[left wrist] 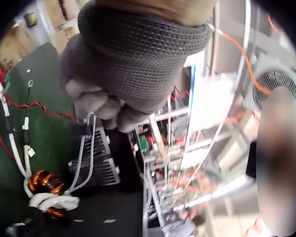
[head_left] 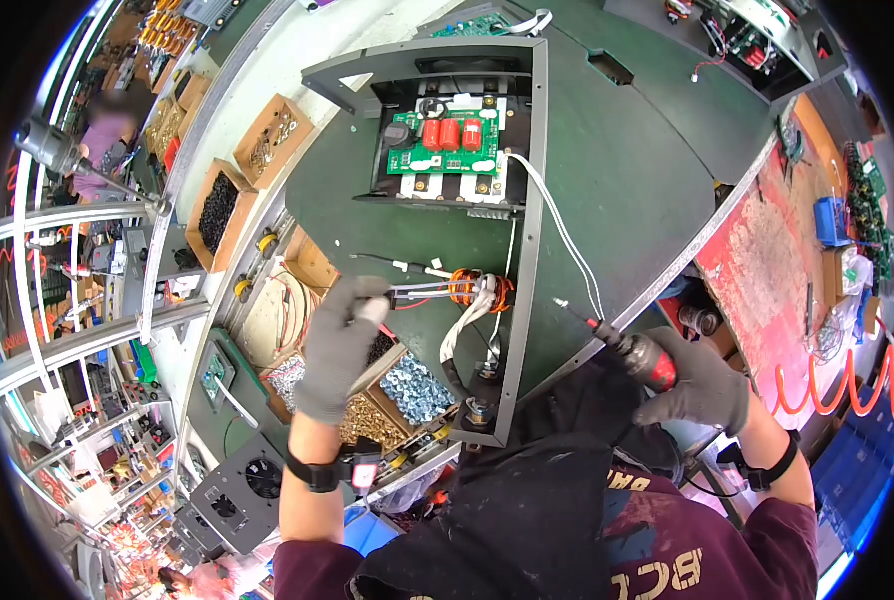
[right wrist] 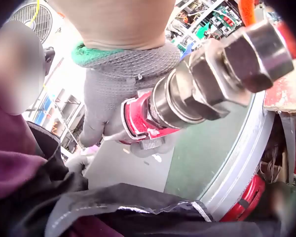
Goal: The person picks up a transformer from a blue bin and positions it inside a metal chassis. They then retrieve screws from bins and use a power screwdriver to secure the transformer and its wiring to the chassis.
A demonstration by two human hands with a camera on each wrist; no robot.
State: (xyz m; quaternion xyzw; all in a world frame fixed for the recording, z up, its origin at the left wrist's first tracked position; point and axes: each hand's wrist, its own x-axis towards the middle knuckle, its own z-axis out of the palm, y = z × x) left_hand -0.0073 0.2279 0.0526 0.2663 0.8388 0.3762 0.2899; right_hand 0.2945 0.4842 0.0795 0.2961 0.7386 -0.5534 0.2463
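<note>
Gloved in grey, my left hand [head_left: 342, 350] [left wrist: 123, 74] pinches the ends of pale wires [head_left: 422, 287] [left wrist: 91, 160], which run from an orange copper-wound coil [head_left: 502, 293] [left wrist: 47, 182]. The coil lies within a dark metal frame [head_left: 529, 240], near its lower end. A green circuit board [head_left: 402, 158] with red cylindrical parts is mounted in the frame's upper part. My right hand [head_left: 702, 385] [right wrist: 106, 98], also gloved, grips a red and metal power driver [head_left: 647, 360] [right wrist: 138, 116]. In the head view its tip points up and left, apart from the frame.
Cardboard bins of screws [head_left: 275, 140] and black parts [head_left: 219, 215] line the left edge of the green bench [head_left: 647, 200]. Trays of nuts [head_left: 415, 390] and brass parts [head_left: 372, 420] sit beside the frame's lower end. A red-topped table [head_left: 767, 240] stands at right, near a coiled orange hose [head_left: 837, 400].
</note>
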